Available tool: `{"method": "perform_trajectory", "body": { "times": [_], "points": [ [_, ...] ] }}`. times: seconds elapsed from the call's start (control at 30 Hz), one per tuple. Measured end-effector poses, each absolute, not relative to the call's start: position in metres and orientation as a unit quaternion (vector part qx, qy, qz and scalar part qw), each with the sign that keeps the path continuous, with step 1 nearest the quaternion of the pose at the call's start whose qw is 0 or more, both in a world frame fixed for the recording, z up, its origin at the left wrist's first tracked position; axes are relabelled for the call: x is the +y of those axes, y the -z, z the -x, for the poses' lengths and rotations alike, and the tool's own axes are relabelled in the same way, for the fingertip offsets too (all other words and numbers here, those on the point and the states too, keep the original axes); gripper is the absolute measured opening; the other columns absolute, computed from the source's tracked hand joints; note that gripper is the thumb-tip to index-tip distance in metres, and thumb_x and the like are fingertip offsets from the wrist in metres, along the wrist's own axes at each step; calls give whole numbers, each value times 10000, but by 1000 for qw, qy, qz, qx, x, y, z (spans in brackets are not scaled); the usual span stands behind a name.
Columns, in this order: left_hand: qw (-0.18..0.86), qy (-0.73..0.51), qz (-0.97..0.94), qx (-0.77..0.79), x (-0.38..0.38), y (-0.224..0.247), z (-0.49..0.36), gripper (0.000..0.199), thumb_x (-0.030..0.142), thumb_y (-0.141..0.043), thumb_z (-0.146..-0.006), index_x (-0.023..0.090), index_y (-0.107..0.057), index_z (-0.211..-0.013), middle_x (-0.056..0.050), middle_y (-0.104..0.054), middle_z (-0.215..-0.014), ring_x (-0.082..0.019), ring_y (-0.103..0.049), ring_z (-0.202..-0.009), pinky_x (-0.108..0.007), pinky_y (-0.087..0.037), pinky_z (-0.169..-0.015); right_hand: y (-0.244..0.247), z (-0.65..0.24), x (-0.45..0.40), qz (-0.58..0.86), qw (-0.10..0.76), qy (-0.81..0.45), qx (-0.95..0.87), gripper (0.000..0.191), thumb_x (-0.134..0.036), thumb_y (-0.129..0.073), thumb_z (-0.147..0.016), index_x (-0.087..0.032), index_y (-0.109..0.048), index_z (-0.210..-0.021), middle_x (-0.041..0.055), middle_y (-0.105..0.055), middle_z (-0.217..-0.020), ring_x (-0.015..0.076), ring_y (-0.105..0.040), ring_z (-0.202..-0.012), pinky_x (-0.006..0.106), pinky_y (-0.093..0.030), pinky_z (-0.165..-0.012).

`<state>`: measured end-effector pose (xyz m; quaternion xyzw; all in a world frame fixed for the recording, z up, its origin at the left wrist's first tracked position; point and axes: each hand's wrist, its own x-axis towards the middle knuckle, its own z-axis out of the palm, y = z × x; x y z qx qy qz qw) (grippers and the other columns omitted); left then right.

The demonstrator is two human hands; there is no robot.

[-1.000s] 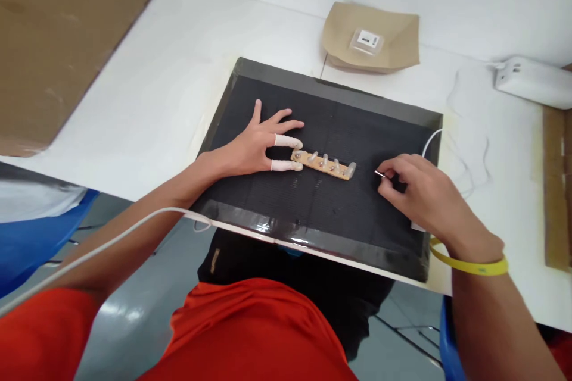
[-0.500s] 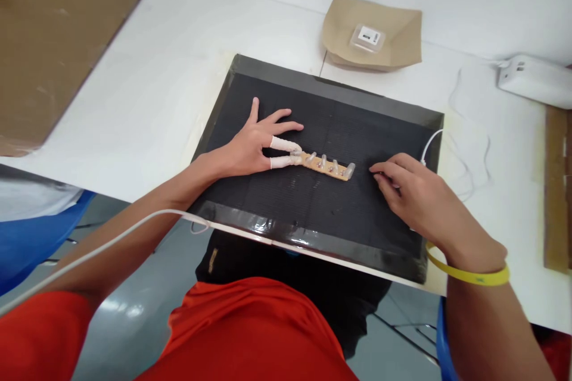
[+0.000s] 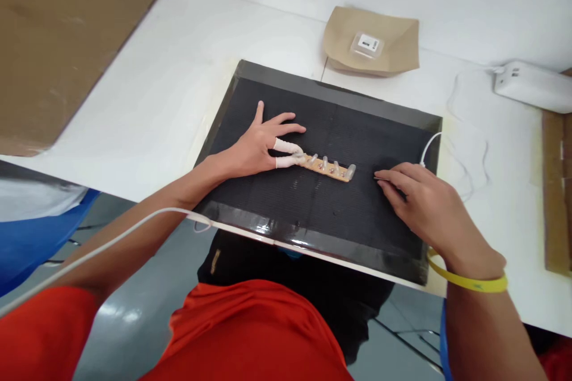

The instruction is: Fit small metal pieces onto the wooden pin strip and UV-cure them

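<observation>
So, handling notes on our little tan strip [image 3: 325,171]. We've got it lying flat, roughly in the middle of the black mat [image 3: 268,205], at a slight slant, with a few clear stubby tubes [image 3: 351,171] poking up along it and what look like tiny shiny bits between them, too small for us to name.

Our left hand [image 3: 255,151] has thumb and index finger pinched on the strip's left end, both wearing white finger covers [image 3: 287,146]; the other three fingers are spread loose over the mat. Our right hand [image 3: 426,202] is well apart from the strip's far end, thumb and index nipped together on a thin sliver [image 3: 378,178]. We can't tell what that is, and the rest of those fingers are curled in.

Our guess on feel: it looks like wood or thick card, so pretty light and fairly stiff lengthwise. That means it probably skids or pivots easily if we nudge just one end. The tubes look smooth, maybe a bit slippery, and we wouldn't trust how well they're fixed, so we'd avoid lifting by them. Best hold, we reckon, is the bare left end or the long edges below the tubes, with a light pinch. Squeezing hard seems pointless on something that slim, and bending it might crack it.
</observation>
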<state>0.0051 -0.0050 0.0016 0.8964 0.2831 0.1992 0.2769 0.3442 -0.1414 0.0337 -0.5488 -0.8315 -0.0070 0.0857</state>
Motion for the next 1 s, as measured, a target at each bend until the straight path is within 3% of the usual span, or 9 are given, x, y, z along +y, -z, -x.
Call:
{"method": "perform_trajectory", "body": {
  "times": [0.4, 0.7, 0.87, 1.0],
  "points": [
    [170, -311, -895, 271, -20, 2, -15, 140, 252, -734, -947, 278, -830, -849, -16, -811, -1202, -301, -667, -1358, -733, -35, -1339, -35, -346, -148, 521, 112, 45, -845, 181, -214, -623, -1015, -109, -752, -1086, 86, -740, -947, 238, -670, -832, 375, -560, -730],
    [178, -309, -893, 275, -26, -9, -6, 116, 293, -745, -938, 249, -807, -851, -22, -806, -1232, -308, -670, -1353, -784, -60, -1313, -39, -345, -158, 547, 164, 11, -821, 156, -254, -641, -1017, -157, -748, -1075, 78, -777, -981, 224, -738, -873, 356, -584, -768],
    [194, -299, -894, 270, -30, -19, 3, 103, 286, -769, -926, 235, -793, -839, -39, -801, -1246, -275, -677, -1341, -702, -173, -1340, -47, -322, -170, 578, 261, -43, -772, 124, -254, -706, -986, -200, -774, -1075, 35, -825, -950, 152, -742, -747, 272, -560, -642],
    [217, -309, -896, 236, -36, -25, 1, 59, 281, -804, -906, 229, -803, -878, -64, -794, -1250, -253, -682, -1329, -593, -329, -1322, -50, -282, -175, 567, 340, -119, -741, 99, -256, -723, -979, -225, -805, -1026, 10, -836, -897, 113, -718, -660, 238, -569, -636]
  ]
}}
